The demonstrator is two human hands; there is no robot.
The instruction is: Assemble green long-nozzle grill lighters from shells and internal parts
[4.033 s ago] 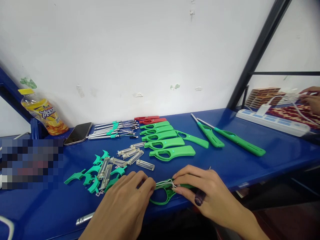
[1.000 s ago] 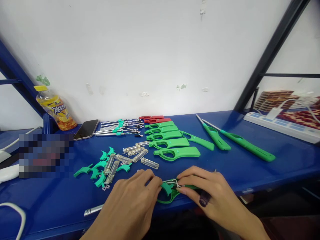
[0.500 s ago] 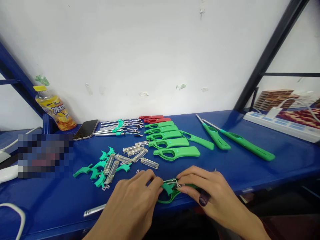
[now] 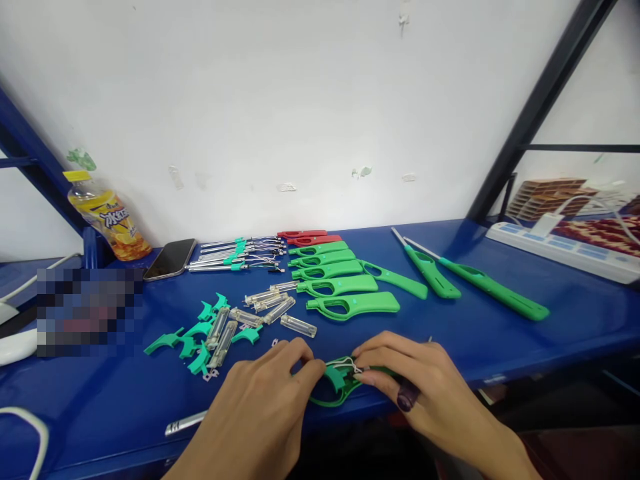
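Green lighter casing lies at the near edge of the counter, between the two hands, with a teal trigger at its loop. Across from the left, loose trigger pieces and clear tanks lie beyond the left hand, mostly off to its left; an outward sweep of that hand could scatter them. A silver tube pokes out from behind the left forearm; whether it joins the casing is hidden, but if it does, a nudge from the arm could lever the parts out of line. The left hand is drawn narrow, thumb and forefinger pinching the casing's left end; should that pinch slacken, the trigger could lift. White wires run from there to the right hand, whose fingertips pinch them: too hard a tug could pull them loose, and slack across the rim could get trapped. A dark-handled tool tucked in this same hand could snag the casing. Beyond the right hand and to its right, two long lighters lie well apart from it.
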